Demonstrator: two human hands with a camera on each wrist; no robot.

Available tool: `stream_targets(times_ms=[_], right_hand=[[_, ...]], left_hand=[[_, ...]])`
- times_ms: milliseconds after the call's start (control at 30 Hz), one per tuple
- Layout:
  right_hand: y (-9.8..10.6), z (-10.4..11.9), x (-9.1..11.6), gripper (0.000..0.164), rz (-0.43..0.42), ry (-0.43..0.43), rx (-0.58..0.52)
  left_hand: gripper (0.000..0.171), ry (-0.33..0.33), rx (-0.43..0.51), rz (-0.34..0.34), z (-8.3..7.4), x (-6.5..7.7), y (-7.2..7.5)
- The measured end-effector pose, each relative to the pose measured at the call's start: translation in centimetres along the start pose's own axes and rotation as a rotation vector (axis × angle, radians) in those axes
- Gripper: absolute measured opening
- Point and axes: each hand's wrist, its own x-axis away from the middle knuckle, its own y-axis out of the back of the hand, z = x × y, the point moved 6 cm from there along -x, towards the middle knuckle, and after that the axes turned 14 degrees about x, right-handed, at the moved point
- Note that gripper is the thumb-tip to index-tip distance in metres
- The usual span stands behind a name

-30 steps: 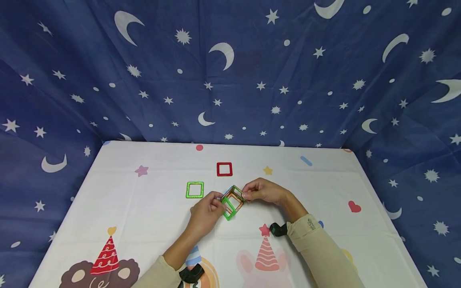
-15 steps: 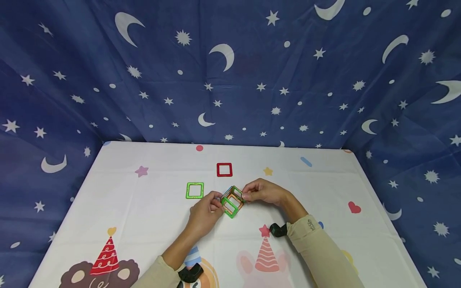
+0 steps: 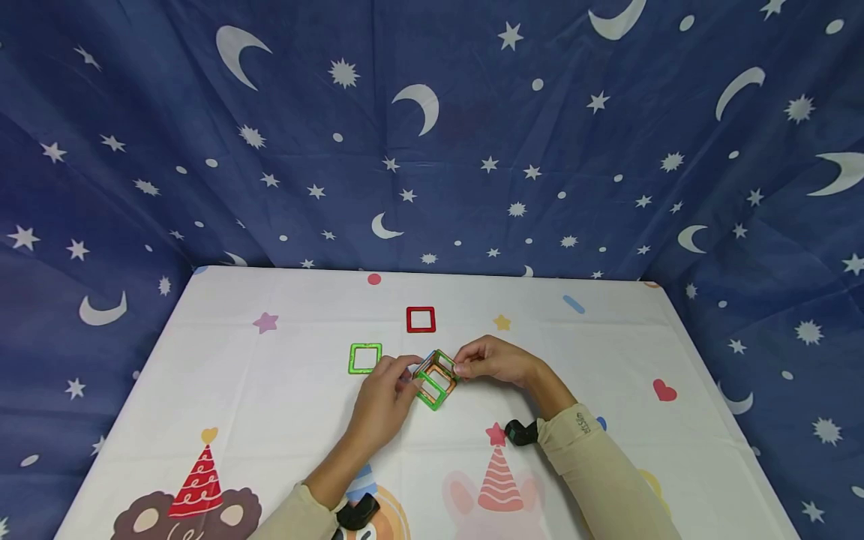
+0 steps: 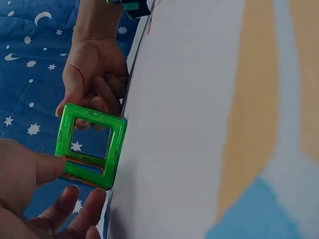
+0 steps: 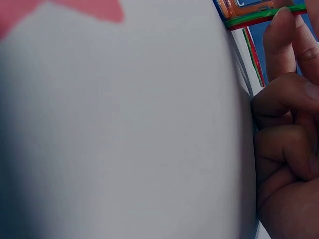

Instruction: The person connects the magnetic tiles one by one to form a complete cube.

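Note:
An open-sided cube of magnetic tiles (image 3: 437, 382), with green, orange and blue frames, stands between my two hands. My left hand (image 3: 382, 401) is at its left side. In the left wrist view the thumb touches the edge of a green square tile (image 4: 116, 149), while the other fingers lie fairly straight and spread below it. My right hand (image 3: 502, 360) pinches the cube's right side between thumb and index finger. Its remaining fingers are curled under. Only a corner of the cube, with a green and red edge (image 5: 249, 21), shows in the right wrist view.
Flat on the white printed tablecloth (image 3: 283, 390) lie a green square tile (image 3: 365, 370) near the left fingers and a red square tile (image 3: 421, 330) farther back. A blue curtain (image 3: 459, 217) with moons and stars hangs behind the table.
The front green tile has swung in against the cube and now sits flush. My left fingers have straightened and spread from their earlier curl. My right hand has stayed in place.

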Motion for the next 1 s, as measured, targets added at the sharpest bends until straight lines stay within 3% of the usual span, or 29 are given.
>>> stream_targets(times_ms=[467, 1000], right_hand=[[0.03, -0.03, 0.00, 0.023, 0.006, 0.004, -0.015], [0.04, 0.01, -0.03, 0.024, 0.002, 0.004, -0.001]], left_hand=[[0.023, -0.025, 0.067, -0.003, 0.34, -0.24, 0.19], [0.014, -0.072, 0.071, 0.059, 0.08, -0.21, 0.05]])
